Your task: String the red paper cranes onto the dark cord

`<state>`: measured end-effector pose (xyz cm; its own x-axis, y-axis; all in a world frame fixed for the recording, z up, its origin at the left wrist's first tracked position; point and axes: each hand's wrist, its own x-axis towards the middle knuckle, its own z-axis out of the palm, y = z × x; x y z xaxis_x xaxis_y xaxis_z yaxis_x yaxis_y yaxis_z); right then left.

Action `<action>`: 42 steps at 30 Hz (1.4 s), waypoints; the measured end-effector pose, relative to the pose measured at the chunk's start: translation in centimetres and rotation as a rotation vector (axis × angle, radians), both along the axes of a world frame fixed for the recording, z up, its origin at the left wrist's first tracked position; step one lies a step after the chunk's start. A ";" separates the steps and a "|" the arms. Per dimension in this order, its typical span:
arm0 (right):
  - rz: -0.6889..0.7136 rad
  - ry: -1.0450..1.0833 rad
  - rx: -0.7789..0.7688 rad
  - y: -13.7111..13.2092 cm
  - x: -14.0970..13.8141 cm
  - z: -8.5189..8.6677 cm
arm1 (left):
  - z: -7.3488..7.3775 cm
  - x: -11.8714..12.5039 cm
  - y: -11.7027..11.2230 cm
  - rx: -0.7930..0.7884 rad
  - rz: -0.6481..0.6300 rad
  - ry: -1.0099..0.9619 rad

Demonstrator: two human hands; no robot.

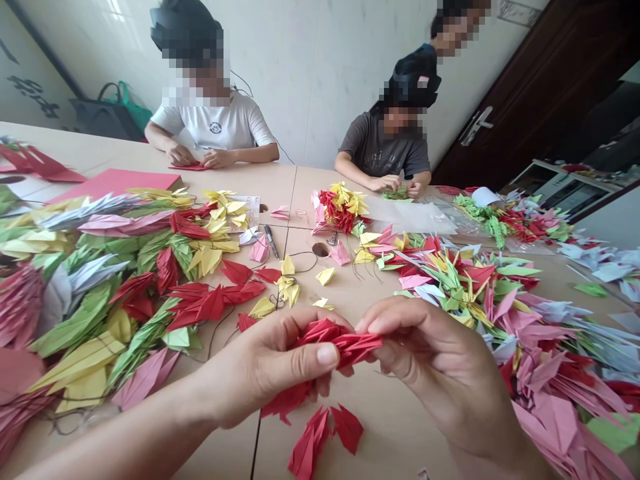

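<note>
The left hand and right hand reached in from either side, both clenched on a strand of red origami cranes above the bench. A printed slip lay too far off to read.

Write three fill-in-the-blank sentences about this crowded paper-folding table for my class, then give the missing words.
The left hand and right hand both grip folded ____ paper cranes.
Across the beige table, a seated person wears a ____ T-shirt.
A metal handle is fixed to the dark brown ____.

red, white, door
</note>
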<state>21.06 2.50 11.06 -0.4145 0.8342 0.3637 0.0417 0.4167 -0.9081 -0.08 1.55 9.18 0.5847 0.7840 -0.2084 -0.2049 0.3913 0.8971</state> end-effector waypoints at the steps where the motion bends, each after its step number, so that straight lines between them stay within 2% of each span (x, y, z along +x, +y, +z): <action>1: 0.001 0.008 -0.023 0.0 0.0 0.0 | 0.0 0.0 0.1 -0.026 0.003 0.000; 7: -0.006 0.070 -0.183 0.1 0.1 0.3 | 0.0 0.0 0.2 -0.112 0.033 -0.077; 10: -0.002 0.059 -0.166 0.1 0.2 0.2 | 0.1 0.0 0.1 -0.090 0.024 -0.068; 15: 0.048 0.010 -0.097 0.2 0.1 0.2 | 0.2 -0.1 0.3 -0.027 -0.068 -0.046; 18: 0.048 0.046 -0.167 0.3 0.0 0.2 | 0.0 -0.1 0.3 -0.075 -0.066 -0.032; 23: 0.064 0.108 -0.308 0.3 -0.1 0.2 | -0.2 -0.1 0.3 -0.185 -0.055 -0.112; 25: 0.049 0.111 -0.290 0.1 -0.2 0.1 | -0.2 0.0 0.3 -0.203 -0.050 -0.129; 30: -0.050 0.082 -0.132 -0.3 -0.3 -0.2 | -0.2 0.1 0.3 -0.208 -0.014 -0.156; 33: -0.020 0.063 -0.143 -0.3 -0.2 -0.2 | -0.1 0.2 0.2 -0.228 -0.015 -0.172; 37: 0.036 0.107 -0.230 -0.1 -0.1 0.0 | -0.1 0.3 0.0 -0.248 -0.020 -0.217; 42: 0.175 0.284 -0.497 0.8 -0.2 -0.3 | 0.0 0.3 -0.3 -0.277 -0.048 -0.255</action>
<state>20.87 3.30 10.78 -0.5046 0.8610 0.0641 -0.2622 -0.0821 -0.9615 0.27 1.29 9.18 0.6802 0.6886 -0.2514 -0.3838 0.6266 0.6783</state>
